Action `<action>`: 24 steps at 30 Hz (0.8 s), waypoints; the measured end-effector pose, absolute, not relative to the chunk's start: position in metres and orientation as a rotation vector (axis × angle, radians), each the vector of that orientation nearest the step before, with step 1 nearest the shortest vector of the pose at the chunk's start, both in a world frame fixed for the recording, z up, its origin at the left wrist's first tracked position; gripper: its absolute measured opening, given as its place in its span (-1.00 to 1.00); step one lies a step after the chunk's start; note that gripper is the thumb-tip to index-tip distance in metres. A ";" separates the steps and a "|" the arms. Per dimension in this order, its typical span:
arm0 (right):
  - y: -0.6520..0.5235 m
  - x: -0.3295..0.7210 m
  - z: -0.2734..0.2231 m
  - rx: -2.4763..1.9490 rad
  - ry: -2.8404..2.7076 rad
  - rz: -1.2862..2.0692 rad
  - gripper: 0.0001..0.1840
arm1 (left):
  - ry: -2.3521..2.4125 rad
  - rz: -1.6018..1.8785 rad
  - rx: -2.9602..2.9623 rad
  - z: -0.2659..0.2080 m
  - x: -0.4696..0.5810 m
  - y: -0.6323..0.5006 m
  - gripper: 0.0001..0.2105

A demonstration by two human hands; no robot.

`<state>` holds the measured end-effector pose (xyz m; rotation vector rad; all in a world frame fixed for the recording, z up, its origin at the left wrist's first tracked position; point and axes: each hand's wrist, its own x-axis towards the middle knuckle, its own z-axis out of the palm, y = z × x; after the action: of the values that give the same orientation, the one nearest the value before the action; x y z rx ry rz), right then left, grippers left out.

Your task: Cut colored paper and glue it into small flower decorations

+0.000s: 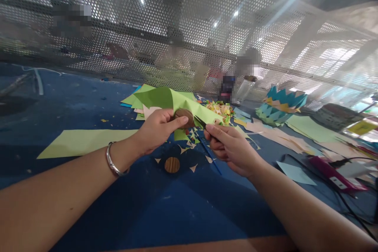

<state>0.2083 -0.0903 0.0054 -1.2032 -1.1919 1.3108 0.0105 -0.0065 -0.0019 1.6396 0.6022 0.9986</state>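
Your left hand (156, 129) pinches a matt green paper sheet (177, 104) against a smooth wooden disc (184, 117); a second wood-grained disc (171, 164) lies on the matt blue tabletop (88, 106). Your bracelet (113, 162) is shiny metal.

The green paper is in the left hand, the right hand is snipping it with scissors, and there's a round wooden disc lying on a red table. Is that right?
Almost. The table is blue, not red, as the head view shows. The rest holds: the left hand holds the green paper, the right hand works the scissors at it, and a round wooden disc lies on the table.
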 end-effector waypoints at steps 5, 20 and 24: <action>-0.089 0.210 0.002 -1.194 -1.210 1.327 -0.55 | 0.650 0.969 1.691 -0.001 0.009 -0.007 -0.72; -0.095 0.216 0.009 -1.169 -1.219 1.383 -0.53 | 0.532 0.912 1.349 0.000 0.012 -0.008 -0.76; -0.094 0.216 0.010 -1.173 -1.198 1.399 -0.53 | 0.541 0.927 1.360 -0.002 0.011 -0.007 -0.78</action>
<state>0.2155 -0.0939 0.0097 -1.1735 -1.1981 1.3989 0.0110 -0.0066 -0.0020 1.3595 0.5409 0.9268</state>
